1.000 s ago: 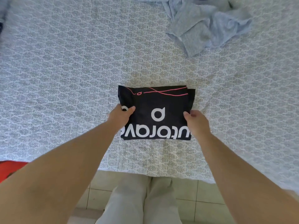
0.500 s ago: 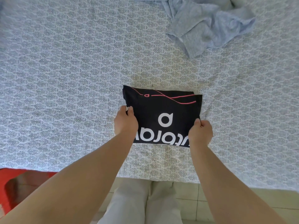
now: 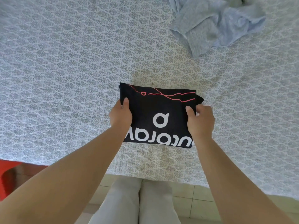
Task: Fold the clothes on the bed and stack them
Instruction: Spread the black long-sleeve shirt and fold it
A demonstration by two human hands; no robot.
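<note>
the black shirt, folded into a compact rectangle, lies flat on the bed near its front edge, straight ahead of the person. its long axis runs left to right, with the white lettering along the near side.

the left hand holds the shirt's left short edge: thumb on top, the remaining fingers curled under the fabric (not visible). the right hand holds the right short edge the same way, thumb on top and fingers wrapped round the edge. each grip is thus pinching one end of the shirt, and the shirt spans the gap between them.

a crumpled light blue garment lies unfolded at the far right of the bed, well apart from the shirt and nearer the right hand.

judgement: with both ends held across the long axis, the shirt is set up to be lifted or slid as one piece to the stack position. no stack is visible yet.
</note>
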